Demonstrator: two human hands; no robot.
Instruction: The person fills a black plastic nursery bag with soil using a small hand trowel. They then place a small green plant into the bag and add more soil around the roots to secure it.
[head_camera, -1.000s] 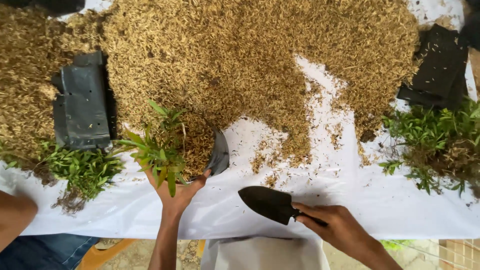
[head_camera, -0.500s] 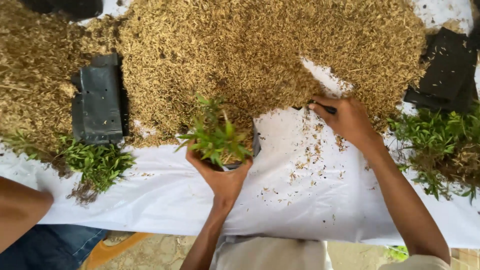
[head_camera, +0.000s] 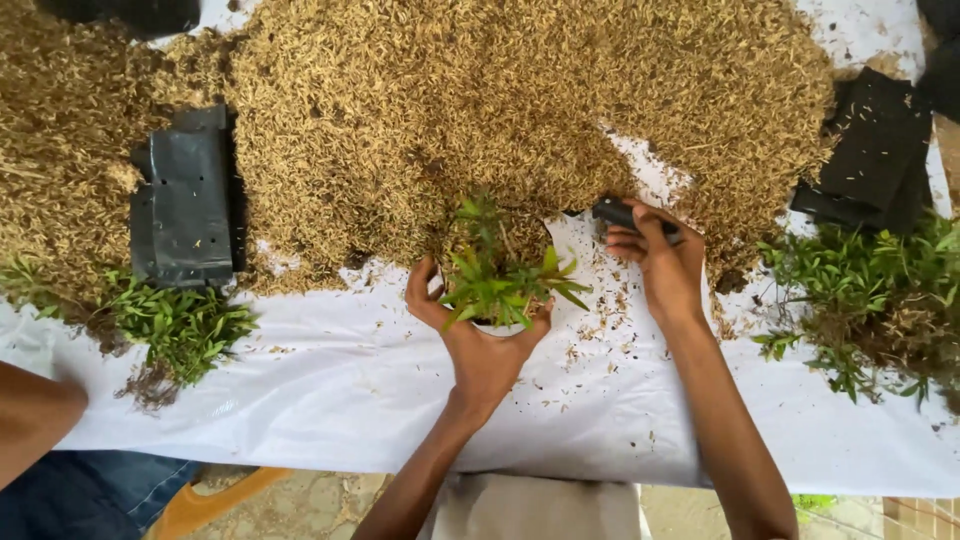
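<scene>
The left hand (head_camera: 478, 340) is cupping a small pot or bag from below, fingers and thumb spread up around its sides, and a green seedling (head_camera: 505, 275) is standing upright in it; the container itself is almost wholly hidden by the leaves and the palm, so its colour and fill cannot be told. It is sitting at the near edge of the big heap of golden rice husk (head_camera: 420, 110), which is covering most of the far half of the white sheet (head_camera: 330, 380). The right hand (head_camera: 665, 265) is closing around the black handle of a trowel (head_camera: 625, 215), the blade buried in the husk or hidden behind the fingers (only the handle end is showing). A stack of flat black plastic grow bags (head_camera: 185, 205) is lying on the husk at the left, and more black bags (head_camera: 870, 150) are lying at the right edge, all looking empty and folded. Loose seedlings (head_camera: 175, 325) are lying in a clump near the left stack, another clump (head_camera: 870, 290) at the right. The near strip of sheet, between the hands and the table edge, is lying open apart from scattered husk. Both forearms are reaching in from the near edge, the right one angling inward; another person's arm (head_camera: 35, 420) is showing at the lower left.
</scene>
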